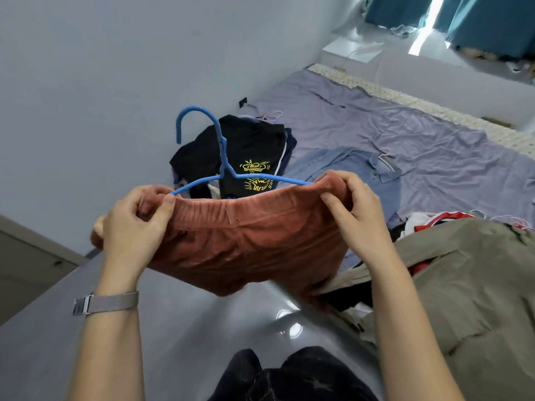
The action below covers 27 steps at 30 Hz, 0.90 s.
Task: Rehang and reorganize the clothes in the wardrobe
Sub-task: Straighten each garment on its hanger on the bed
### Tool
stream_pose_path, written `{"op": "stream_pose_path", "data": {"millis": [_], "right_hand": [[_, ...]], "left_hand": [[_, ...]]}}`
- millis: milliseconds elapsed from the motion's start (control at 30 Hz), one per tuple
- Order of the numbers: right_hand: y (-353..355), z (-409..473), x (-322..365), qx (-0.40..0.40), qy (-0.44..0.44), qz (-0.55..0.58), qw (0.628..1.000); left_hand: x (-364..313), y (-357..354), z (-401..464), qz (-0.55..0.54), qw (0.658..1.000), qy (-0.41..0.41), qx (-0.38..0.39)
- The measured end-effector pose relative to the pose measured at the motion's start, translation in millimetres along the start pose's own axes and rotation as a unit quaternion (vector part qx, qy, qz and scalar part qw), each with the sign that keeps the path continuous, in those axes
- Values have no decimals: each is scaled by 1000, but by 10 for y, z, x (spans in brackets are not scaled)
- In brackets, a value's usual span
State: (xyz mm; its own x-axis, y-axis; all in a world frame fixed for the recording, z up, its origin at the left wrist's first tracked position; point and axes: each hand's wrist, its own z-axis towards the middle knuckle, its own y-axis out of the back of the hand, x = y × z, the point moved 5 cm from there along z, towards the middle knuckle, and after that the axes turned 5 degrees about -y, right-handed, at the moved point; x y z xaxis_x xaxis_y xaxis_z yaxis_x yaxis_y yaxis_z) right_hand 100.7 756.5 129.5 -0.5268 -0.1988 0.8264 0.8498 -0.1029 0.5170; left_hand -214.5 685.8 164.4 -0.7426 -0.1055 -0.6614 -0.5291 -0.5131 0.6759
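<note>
A rust-orange garment (246,244) with an elastic waistband hangs between my hands above the floor. A blue hanger (223,157) stands up from it, its two arms running into the waistband's ends. My left hand (136,221) pinches the waistband's left end over the hanger's tip. At the right end my right hand (356,215) grips the band over the other tip. Beyond them a black printed shirt (249,157) lies on a pile on the bed.
The bed (434,134) with a lilac sheet holds a blue shirt (359,172) and pale pink hangers (386,157). An olive jacket (469,282) and mixed clothes lie at the right. Shiny grey floor (185,328) is below; a wall is at the left.
</note>
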Motion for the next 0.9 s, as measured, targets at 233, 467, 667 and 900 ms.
{"op": "stream_pose_path", "data": {"millis": [233, 467, 667, 900], "right_hand": [[-741, 131, 345, 23, -14, 20, 999], [-1266, 706, 347, 45, -34, 5, 998], [-1692, 1604, 130, 62, -49, 19, 997], [-1844, 2761, 7, 56, -60, 8, 997]], "left_hand": [[621, 391, 422, -2, 1000, 3, -8], [1046, 228, 1108, 3, 1000, 12, -2], [1214, -248, 1969, -1, 999, 29, 14], [1081, -778, 3081, 2, 999, 7, 39]]}}
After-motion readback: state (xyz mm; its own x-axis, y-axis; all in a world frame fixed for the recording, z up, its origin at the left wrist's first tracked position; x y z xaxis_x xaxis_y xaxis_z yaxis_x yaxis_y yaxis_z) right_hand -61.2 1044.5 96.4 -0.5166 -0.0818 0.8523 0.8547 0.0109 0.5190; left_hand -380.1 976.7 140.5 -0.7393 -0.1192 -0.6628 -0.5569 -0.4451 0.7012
